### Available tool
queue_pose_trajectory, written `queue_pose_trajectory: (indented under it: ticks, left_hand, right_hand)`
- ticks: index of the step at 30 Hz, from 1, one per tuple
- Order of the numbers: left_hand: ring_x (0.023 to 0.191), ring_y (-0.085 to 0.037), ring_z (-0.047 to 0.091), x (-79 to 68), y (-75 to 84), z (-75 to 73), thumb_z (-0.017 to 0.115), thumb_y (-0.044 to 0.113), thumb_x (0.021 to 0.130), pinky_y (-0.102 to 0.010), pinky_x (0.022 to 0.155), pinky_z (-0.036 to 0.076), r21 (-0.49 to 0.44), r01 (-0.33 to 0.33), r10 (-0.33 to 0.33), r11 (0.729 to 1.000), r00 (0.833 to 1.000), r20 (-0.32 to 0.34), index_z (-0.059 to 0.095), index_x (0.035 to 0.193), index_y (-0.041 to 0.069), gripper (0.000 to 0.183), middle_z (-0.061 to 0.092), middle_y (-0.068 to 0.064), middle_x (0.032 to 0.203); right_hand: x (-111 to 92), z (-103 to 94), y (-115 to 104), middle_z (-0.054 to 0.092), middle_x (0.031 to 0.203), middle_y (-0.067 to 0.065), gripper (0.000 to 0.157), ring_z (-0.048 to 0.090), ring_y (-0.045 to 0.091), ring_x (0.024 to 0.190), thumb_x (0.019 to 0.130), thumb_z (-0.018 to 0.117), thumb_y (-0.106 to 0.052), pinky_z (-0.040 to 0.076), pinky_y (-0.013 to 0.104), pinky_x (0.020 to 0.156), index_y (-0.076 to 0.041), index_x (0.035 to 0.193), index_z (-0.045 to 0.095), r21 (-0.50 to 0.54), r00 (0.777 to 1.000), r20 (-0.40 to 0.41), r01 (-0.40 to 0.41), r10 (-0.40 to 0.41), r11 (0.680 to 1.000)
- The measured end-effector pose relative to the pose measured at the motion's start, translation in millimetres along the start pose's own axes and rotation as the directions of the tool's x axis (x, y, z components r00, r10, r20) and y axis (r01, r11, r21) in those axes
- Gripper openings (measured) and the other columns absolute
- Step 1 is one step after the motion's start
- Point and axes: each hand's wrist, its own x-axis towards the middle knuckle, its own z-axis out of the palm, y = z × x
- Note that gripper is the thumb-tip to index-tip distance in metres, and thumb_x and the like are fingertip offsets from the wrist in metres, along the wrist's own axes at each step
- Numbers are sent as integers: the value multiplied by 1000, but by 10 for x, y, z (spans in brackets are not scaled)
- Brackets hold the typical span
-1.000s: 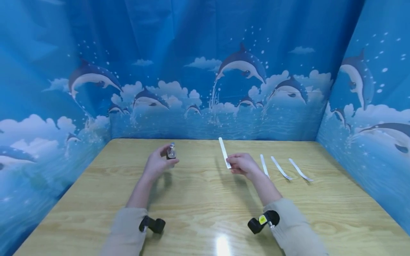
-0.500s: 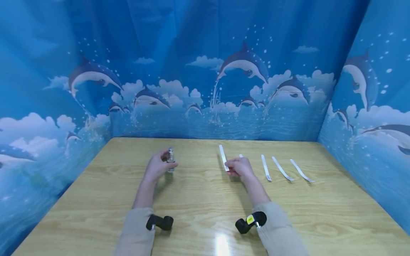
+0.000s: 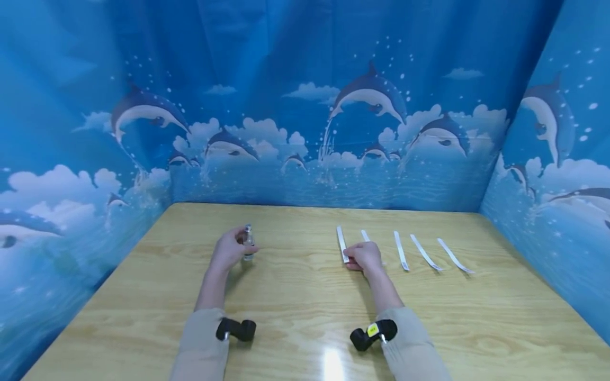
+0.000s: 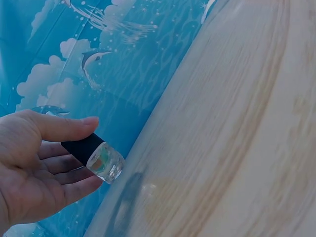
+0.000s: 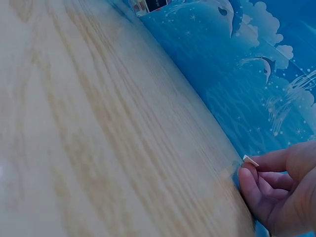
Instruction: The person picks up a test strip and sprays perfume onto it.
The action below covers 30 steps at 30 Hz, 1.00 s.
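My left hand point(image 3: 229, 250) holds a small clear glass perfume bottle point(image 3: 248, 237) upright between thumb and fingers, low over the table. In the left wrist view the bottle point(image 4: 106, 163) shows a dark label and thick glass base, with its shadow on the wood below. My right hand point(image 3: 365, 256) pinches the near end of a narrow white paper test strip point(image 3: 341, 242), whose far end points away from me. Only the tip of that strip point(image 5: 250, 160) shows in the right wrist view. Another strip point(image 3: 365, 236) lies partly hidden behind the right hand.
Three more white strips lie spaced out on the right, the closest strip point(image 3: 401, 251), a middle strip point(image 3: 425, 253) and the outermost strip point(image 3: 454, 255). The wooden table point(image 3: 286, 312) ends at a blue dolphin-print curtain point(image 3: 267, 180) behind and at the sides.
Both hands have come down closer to the tabletop, the bottle and the strip lowered with them. A strip formerly covered by my right hand now partly shows. The view has shifted slightly.
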Motion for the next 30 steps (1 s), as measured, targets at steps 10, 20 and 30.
queue_pose_trajectory:
  ticks: [10,20,30]
  left_hand:
    - [126,-39,36,43,9,10,70,6,81,-48,103,29,37,1,-1,999,1000,-17,31,141,-3,72,39,-25,137]
    - [126,-40,36,31,-37,18,69,3,80,-48,103,28,53,-9,10,999,1000,-5,31,140,-5,71,39,-26,137]
    - [129,-40,31,11,-64,8,66,0,82,-48,104,27,29,26,-26,999,1000,15,27,142,-4,72,34,-25,141]
  right_hand:
    - [24,-35,-7,57,62,7,23,54,6,45,82,63,5,49,19,47,16,102,60,-47,999,-41,-10,8,999]
    - [64,-33,21,57,58,7,24,54,6,42,82,63,3,49,21,46,16,102,60,-83,999,-37,-15,12,996]
    - [60,-6,18,55,59,8,23,54,7,42,81,63,5,50,21,46,17,101,60,-83,1000,-18,-14,13,996]
